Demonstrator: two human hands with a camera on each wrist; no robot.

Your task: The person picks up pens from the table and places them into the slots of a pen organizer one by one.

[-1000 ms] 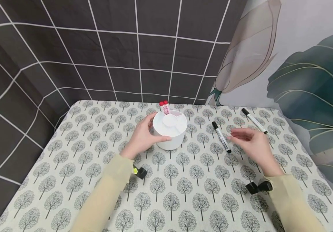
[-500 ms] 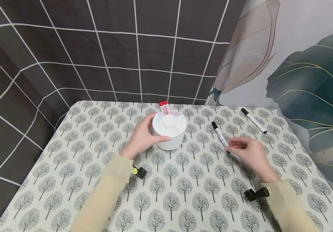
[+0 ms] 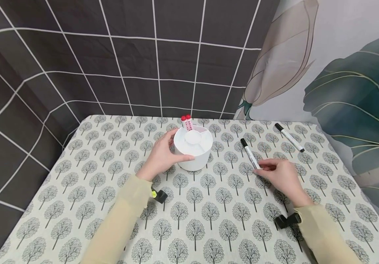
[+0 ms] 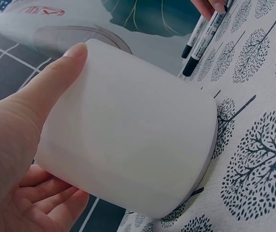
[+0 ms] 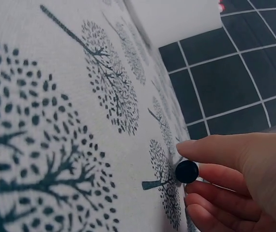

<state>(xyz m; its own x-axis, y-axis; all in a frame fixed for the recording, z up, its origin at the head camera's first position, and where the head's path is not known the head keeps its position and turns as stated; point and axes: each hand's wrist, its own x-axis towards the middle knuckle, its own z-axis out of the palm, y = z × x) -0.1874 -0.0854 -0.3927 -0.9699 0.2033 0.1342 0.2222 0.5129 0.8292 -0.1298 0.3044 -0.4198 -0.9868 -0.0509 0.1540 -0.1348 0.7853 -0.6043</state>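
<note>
My left hand (image 3: 163, 156) holds a white round pen organizer (image 3: 196, 164) by its side, the thumb at the rim. In the left wrist view the organizer's smooth wall (image 4: 133, 130) fills the middle, with the thumb along it and the fingers behind. Two red-capped markers (image 3: 189, 124) stand in a back compartment. To the right, my right hand (image 3: 281, 178) pinches the near end of a white marker with a black cap (image 3: 249, 153), which lies on the tablecloth. In the right wrist view the marker's round dark end (image 5: 187, 171) sits between thumb and fingers.
A second black-capped marker (image 3: 289, 137) lies farther back on the right. The tree-print tablecloth (image 3: 194, 220) covers the table. Behind it hangs a dark gridded cloth (image 3: 136, 58), and a leaf-patterned curtain (image 3: 351, 95) borders the right side.
My right hand has come down and leftward to the near end of the closer marker and now pinches it. The left hand and the organizer have stayed in place.
</note>
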